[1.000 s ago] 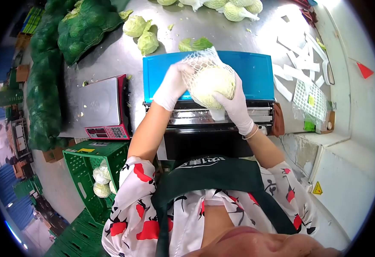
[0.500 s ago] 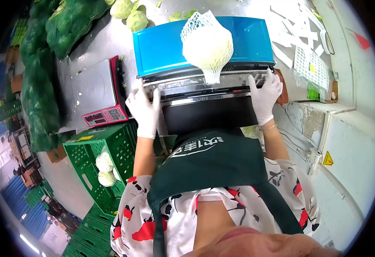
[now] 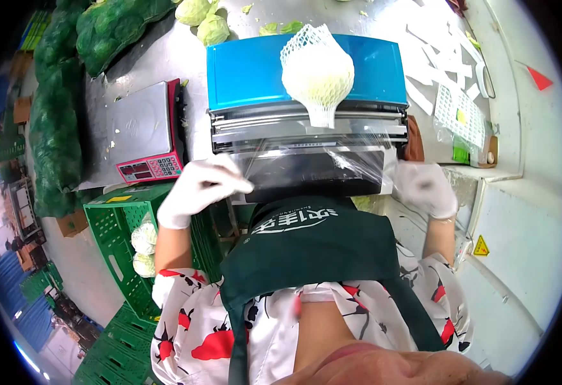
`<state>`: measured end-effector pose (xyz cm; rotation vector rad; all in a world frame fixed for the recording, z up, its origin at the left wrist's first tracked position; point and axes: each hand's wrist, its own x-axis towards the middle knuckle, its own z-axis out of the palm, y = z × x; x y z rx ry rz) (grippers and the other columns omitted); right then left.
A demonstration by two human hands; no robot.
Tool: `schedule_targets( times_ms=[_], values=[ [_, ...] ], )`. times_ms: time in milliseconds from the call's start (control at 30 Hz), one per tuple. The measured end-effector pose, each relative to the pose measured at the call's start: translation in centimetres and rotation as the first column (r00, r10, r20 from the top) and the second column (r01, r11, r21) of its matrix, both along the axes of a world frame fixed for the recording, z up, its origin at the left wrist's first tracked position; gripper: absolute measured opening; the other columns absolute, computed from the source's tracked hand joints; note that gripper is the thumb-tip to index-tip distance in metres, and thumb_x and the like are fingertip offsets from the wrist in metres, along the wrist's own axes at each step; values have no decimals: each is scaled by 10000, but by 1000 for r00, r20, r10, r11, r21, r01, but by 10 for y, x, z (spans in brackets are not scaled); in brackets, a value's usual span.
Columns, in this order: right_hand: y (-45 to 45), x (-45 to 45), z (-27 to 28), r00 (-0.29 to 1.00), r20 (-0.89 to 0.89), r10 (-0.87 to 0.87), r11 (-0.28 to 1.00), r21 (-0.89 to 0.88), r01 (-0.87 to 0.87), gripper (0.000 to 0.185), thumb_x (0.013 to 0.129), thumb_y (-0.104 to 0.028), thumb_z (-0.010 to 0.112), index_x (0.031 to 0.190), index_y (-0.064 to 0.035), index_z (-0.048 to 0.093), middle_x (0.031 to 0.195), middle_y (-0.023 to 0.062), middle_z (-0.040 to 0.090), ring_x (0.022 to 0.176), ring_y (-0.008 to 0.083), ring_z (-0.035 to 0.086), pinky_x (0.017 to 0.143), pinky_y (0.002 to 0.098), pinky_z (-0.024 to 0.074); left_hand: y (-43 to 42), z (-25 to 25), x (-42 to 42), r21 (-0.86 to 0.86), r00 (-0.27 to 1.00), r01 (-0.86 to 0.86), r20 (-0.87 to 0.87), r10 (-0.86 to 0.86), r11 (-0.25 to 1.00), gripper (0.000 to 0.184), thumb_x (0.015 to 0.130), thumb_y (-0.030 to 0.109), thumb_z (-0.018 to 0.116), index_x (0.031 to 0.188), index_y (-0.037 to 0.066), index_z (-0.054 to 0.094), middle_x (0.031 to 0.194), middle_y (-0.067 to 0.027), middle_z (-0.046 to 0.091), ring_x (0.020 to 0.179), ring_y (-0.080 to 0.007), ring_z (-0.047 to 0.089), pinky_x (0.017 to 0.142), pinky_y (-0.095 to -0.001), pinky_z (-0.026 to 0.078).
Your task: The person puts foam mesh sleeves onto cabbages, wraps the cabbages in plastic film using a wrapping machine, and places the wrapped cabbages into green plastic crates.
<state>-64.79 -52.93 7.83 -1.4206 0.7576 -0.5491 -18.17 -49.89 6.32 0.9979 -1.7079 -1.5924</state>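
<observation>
A cabbage in a white foam net [image 3: 319, 76] rests on the blue lid [image 3: 246, 70] of the wrapping machine, its net end hanging over the front edge. Clear plastic film [image 3: 319, 163] is stretched over the machine's black front. At the film's left edge my gloved left hand [image 3: 207, 185] is closed in a pinch on it. My gloved right hand [image 3: 424, 187] is closed at the film's right edge, where the film bunches toward the fingers.
To the left are a scale [image 3: 141, 125] with a red base, green net sacks [image 3: 56, 135] and a green crate [image 3: 117, 240] holding cabbages. Loose cabbages [image 3: 213, 29] lie behind the machine. White foam strips [image 3: 432, 54] and a plastic-wrapped tray [image 3: 460, 115] are at the right.
The netted cabbage has gone from my hands onto the blue lid. Both hands have moved to the machine's front, then toward my body and apart, drawing out film.
</observation>
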Motion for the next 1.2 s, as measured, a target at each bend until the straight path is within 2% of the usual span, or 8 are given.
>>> schedule_targets(
  times_ms=[100,167,300,400,567,700,933,1200],
  values=[
    [-42,-8,23,920,389,-34,994,-85,72,169,831,-110,697,707,-18,628,813,72,630,907,253,627,990,462,458,-28,26,-18,22,923,-215,-320,211,976,738,776,297,837,1368,-31,543,1354,-195,542,1276,-276,521,1062,-402,419],
    [-89,25,34,927,135,-351,901,-220,373,606,772,-217,793,1306,3,608,1304,175,624,1307,353,521,1173,468,310,-77,16,-35,-262,944,-328,-64,323,908,1103,713,385,879,1535,-37,275,1576,-247,300,1475,-346,289,1180,-474,270],
    [-187,69,-72,860,-491,-143,621,-721,-308,1308,594,-419,938,1566,25,185,1604,272,221,1520,384,158,1240,437,142,-170,-83,-63,-603,777,82,538,328,794,1426,568,454,942,1588,-8,59,1612,-292,193,1525,-410,140,1234,-485,118],
    [-198,105,-109,977,-212,-17,951,-306,-50,1290,597,-361,959,1558,24,188,1535,219,378,1435,322,370,1197,387,279,-187,-112,-87,-254,886,-33,440,146,967,1513,503,443,979,1598,30,21,1571,-290,291,1501,-421,200,1234,-446,153],
    [-162,115,-105,982,-136,-129,982,-157,107,1152,640,-342,938,1521,31,297,1451,179,492,1354,241,462,1158,344,338,-160,-107,-87,-23,975,-187,116,188,982,1329,576,346,975,1576,-10,176,1516,-239,413,1428,-312,392,1197,-361,292],
    [-93,109,-73,969,26,-244,907,359,219,735,921,-272,701,1497,23,353,1414,129,523,1262,177,510,1079,323,412,-96,-61,-88,423,967,-197,-67,248,884,694,924,263,730,1436,-33,367,1165,-134,641,932,-138,646,749,-252,536],
    [63,80,-73,977,-202,-75,875,456,161,728,924,-266,697,1524,-18,366,1378,121,566,1237,170,542,1060,320,428,38,-82,-88,711,983,158,-175,-45,685,732,922,361,726,1443,-3,364,1272,-164,586,1098,-223,646,757,-335,618],
    [65,113,-136,991,-85,-106,643,754,134,655,979,-408,626,1427,44,471,1326,98,599,1230,150,533,1040,304,432,63,-133,-65,863,993,56,-102,64,502,726,1005,541,510,1513,44,362,1308,-136,608,1156,-193,624,870,-347,561]
  ],
)
